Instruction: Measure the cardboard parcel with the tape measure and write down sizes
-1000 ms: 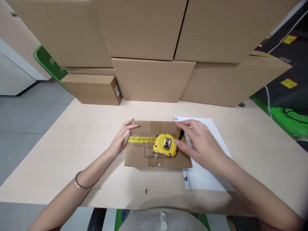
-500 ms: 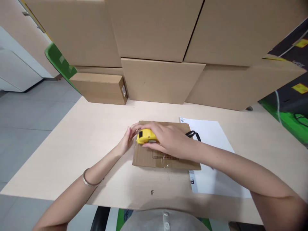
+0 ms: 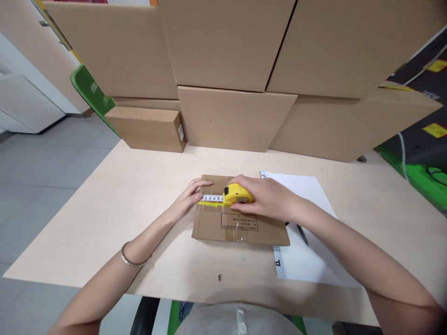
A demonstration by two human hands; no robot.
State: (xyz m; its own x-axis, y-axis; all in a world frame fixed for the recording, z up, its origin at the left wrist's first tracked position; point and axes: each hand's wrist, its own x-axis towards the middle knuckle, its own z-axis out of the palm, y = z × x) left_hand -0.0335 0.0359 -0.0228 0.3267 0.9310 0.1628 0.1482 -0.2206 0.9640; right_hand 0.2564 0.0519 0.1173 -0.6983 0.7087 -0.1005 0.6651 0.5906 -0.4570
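Observation:
A small brown cardboard box (image 3: 209,228) lies flat on the table in front of me, with a printed black frame and clear tape on its top. My right hand (image 3: 261,197) is wrapped round a yellow tape measure (image 3: 239,193) over the middle of the box. The white and yellow measuring blade (image 3: 213,198) runs out of its case to the box's left edge, with numbers showing. At that edge my left hand (image 3: 190,195) holds the blade's end under its thumb, its fingers resting on the box top.
A white sheet (image 3: 321,260) with a dark pen (image 3: 302,235) on it lies partly under the box, to the right. Large cardboard boxes (image 3: 237,121) form a wall at the table's back. A narrow carton (image 3: 146,130) stands at back left.
My right hand has moved the tape measure to the right, and a short length of blade now shows. My left hand stays at the box's left edge, its thumb now on the blade's end.

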